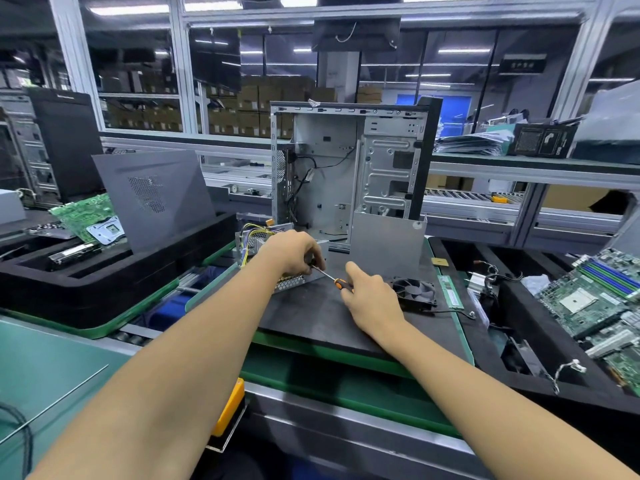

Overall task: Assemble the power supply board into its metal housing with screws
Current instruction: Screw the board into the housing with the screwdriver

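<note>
The small silver perforated-metal power supply housing (pixel 289 271) with its bundle of yellow and dark wires (pixel 254 233) sits on the dark grey work mat (pixel 322 317), at about twelve o'clock from the person and slightly left of centre. The left hand (pixel 294 252) lies on top of it, fingers curled over its near right corner — gripping it, and also seeming to steady the tool's tip there. The right hand (pixel 369 296) is at about four o'clock from the housing, just beside it, fingers closed round the orange-and-black-handled screwdriver (pixel 332 277).

The relation that matters is the screwdriver's long axis: its thin metal shaft runs from the handle at four o'clock up toward ten o'clock, ending under the left fingers at the housing's right side. Whether the tip is seated in a screw I cannot tell — the fingers hide it. Probably a screw is being driven into the side wall, so shaft and screw hole need to stay in line.

Behind, at twelve o'clock, an open grey steel computer tower case (pixel 349 168) stands upright; a black square cooling fan (pixel 414 292) lies just right of the right hand.
</note>
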{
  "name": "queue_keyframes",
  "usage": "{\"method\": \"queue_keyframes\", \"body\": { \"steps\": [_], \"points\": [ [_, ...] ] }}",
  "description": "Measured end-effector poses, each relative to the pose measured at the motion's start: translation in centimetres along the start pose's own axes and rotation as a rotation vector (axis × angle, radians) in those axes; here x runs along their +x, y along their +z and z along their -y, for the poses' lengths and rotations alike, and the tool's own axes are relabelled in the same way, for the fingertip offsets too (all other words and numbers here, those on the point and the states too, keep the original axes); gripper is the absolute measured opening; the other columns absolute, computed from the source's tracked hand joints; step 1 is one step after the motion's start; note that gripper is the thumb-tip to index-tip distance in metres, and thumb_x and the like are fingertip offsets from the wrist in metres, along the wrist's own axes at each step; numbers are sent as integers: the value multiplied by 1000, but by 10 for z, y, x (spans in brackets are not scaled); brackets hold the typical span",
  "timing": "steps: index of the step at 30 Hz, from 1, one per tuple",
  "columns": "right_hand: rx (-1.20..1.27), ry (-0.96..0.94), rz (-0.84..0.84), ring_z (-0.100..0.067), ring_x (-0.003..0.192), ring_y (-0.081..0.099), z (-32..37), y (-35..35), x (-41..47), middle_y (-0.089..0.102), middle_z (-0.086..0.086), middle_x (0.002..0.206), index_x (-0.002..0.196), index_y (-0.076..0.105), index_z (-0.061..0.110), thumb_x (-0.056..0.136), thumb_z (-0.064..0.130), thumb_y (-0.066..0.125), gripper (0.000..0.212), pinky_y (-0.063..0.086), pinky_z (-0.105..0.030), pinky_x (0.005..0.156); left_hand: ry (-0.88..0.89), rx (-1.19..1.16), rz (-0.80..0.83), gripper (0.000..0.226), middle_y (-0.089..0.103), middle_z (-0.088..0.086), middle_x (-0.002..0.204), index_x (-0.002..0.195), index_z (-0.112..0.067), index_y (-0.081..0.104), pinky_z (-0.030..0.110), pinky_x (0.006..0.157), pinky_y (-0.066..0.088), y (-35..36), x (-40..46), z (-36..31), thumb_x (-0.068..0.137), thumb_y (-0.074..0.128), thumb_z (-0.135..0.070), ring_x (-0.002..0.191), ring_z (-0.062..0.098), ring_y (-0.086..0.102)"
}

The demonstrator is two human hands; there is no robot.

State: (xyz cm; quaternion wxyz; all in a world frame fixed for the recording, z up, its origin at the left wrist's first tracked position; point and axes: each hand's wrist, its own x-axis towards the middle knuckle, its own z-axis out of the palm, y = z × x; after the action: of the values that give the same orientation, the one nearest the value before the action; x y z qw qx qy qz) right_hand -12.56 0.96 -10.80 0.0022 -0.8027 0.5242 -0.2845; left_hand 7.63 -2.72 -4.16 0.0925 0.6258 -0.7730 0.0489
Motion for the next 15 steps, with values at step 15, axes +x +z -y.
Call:
{"method": "queue_keyframes", "body": {
  "steps": [15],
  "points": [
    [-79,39,32,-31,76,52,-26,-26,19,53,3,74,86,41,26,88,42,55,22,33,-36,63,63,59,-2,41,70,-8,110,121,-42,61,31,77,46,1,-6,1,86,75,-25,104,22,64]
  ]
}}
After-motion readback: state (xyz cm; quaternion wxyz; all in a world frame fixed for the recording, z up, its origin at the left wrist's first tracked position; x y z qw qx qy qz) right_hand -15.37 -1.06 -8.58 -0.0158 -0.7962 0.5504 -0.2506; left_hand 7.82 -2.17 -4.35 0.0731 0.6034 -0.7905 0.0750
